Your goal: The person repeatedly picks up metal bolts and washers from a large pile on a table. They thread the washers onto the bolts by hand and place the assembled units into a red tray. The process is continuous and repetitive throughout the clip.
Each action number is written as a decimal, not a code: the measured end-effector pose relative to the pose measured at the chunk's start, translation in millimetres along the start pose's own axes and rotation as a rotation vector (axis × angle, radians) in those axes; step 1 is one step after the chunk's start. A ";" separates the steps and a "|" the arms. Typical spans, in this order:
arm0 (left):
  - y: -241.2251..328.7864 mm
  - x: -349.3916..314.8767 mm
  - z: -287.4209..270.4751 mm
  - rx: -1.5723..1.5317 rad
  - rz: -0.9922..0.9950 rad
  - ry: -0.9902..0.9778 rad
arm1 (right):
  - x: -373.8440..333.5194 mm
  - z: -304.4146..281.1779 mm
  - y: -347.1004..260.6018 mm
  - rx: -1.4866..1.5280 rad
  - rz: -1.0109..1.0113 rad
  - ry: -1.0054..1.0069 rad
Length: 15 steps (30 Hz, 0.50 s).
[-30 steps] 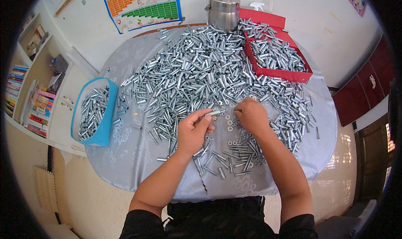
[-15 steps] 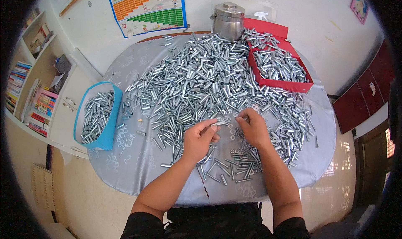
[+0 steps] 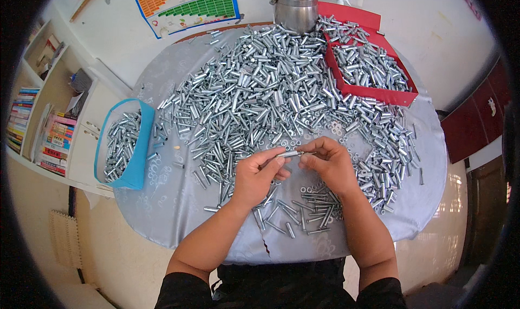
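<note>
Over the middle of the table, my left hand (image 3: 257,174) pinches a shiny metal sleeve (image 3: 288,153) between thumb and forefinger, its other fingers curled. My right hand (image 3: 331,165) meets the sleeve's right end, thumb and forefinger closed on a thin metal piece that the fingertips partly hide. Just beyond both hands spreads a big heap of metal sleeves and bolts (image 3: 244,92). Small washers (image 3: 336,128) lie scattered around the right hand. Below the hands rests a loose group of thin bolts (image 3: 290,214).
A blue fabric bin (image 3: 140,156) of metal sleeves stands at the left. At the back right, an open red box (image 3: 374,94) holds more metal parts, beside a steel pot (image 3: 296,11). A grey cloth (image 3: 157,217) covers the oval table. Bookshelves (image 3: 59,114) line the left wall.
My right hand has come up to the left hand, and its fingertips now meet the end of the sleeve. The left hand keeps its pinch on the sleeve. The view has shifted slightly.
</note>
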<state>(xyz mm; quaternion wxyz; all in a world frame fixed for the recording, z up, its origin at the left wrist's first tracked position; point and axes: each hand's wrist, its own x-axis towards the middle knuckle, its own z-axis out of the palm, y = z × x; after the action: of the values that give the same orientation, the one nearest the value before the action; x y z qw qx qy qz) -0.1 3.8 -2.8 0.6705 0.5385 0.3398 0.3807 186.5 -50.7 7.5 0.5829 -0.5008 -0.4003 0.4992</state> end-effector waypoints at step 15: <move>3.1 1.3 -1.1 -0.012 -0.005 0.065 | 3.0 -26.5 -2.0 -0.848 -0.304 0.225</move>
<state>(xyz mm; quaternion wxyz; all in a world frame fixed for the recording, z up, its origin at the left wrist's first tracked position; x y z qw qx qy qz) -0.9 5.8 0.0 0.6633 0.5208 0.3606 0.3984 213.0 -52.6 4.7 0.4330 -0.6816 -0.5723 0.1428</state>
